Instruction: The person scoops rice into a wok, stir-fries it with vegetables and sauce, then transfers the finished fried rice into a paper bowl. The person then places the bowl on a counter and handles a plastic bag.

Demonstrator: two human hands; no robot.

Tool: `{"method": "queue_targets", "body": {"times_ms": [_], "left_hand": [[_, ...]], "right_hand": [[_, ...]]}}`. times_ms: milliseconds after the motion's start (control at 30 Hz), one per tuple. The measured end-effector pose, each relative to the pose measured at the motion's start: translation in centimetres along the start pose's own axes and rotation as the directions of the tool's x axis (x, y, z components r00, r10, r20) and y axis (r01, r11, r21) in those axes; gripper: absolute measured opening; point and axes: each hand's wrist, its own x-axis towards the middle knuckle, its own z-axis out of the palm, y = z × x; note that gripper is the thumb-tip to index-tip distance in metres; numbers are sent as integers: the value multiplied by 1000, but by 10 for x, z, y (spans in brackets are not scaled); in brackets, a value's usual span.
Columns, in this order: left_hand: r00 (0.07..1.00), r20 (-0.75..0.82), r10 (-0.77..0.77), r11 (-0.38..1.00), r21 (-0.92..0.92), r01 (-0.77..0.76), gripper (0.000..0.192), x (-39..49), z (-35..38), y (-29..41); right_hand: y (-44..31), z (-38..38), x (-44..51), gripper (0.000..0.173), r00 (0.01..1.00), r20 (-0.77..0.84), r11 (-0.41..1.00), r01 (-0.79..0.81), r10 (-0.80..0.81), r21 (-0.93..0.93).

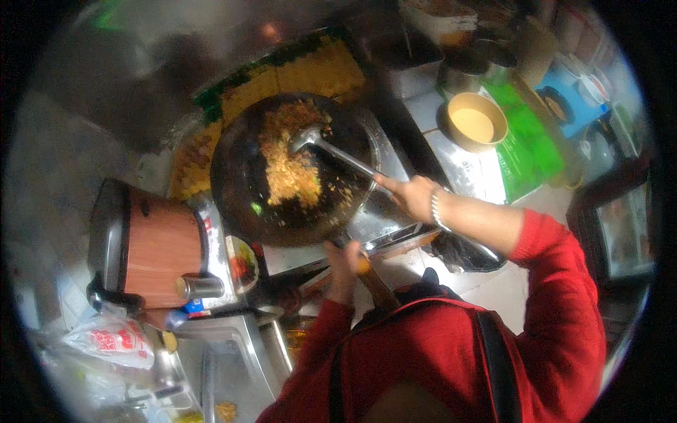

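Note:
My right hand (418,198) grips the handle of a long metal wok spatula (344,155), its forefinger stretched along the shaft. The spatula's blade rests among browned, crumbly food that looks like fried rice (291,177), with green bits in it. This food lies in a large dark wok (238,185) on the stove. My left hand (344,264), somewhat blurred, is closed around the wok's handle at the near rim; a wooden part of that handle (378,285) sticks out towards my body.
A round paper bowl (477,122) stands on the right counter beside a green package (529,148). At left are a large brown and black pot (161,246), a metal shaker (203,287) and a plastic bag (113,341). A steel tray (227,365) lies below them.

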Motion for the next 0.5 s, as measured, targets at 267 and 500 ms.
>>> {"method": "queue_targets", "body": {"times_ms": [267, 500], "left_hand": [[960, 118, -256, 967, 43, 252, 32, 15, -19, 32], [990, 38, 135, 907, 397, -139, 23, -37, 14, 56]], "right_hand": [[15, 3, -10, 58, 978, 200, 998, -61, 59, 6], [3, -14, -30, 47, 995, 59, 981, 63, -75, 183]]}}
